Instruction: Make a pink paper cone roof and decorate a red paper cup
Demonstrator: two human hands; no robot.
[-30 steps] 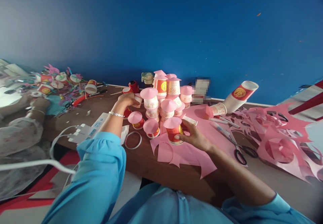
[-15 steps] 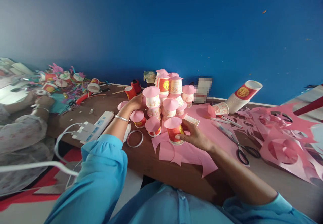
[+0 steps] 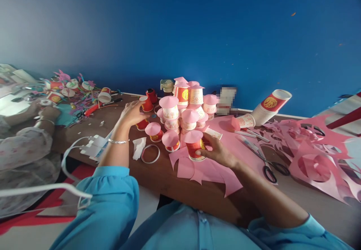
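My right hand (image 3: 216, 149) is closed around the side of a red paper cup (image 3: 194, 149) topped with a pink paper cone. The cup stands at the front of a stacked cluster of capped cups (image 3: 170, 111). Over on the left, my left hand (image 3: 132, 111) has its fingers apart, above a red cup (image 3: 142, 124) whose top it hides. Its fingertips are close to another red cup (image 3: 146, 103) with no cone; whether they touch is unclear. Two more capped red cups, one on the left (image 3: 153, 132) and one in front (image 3: 170, 141), stand between my hands.
Pink paper scraps (image 3: 313, 159), scissors (image 3: 272, 169) and a leaning stack of paper cups (image 3: 267, 107) lie to the right. A tape ring (image 3: 150, 153) and a power strip (image 3: 97, 148) are at left. Beyond them, a co-worker's hands (image 3: 46, 111) are near decorated cups (image 3: 73, 86).
My left hand has drawn back from the side of the cup cluster and moved left, over the red cups there. My right hand stays on its capped cup.
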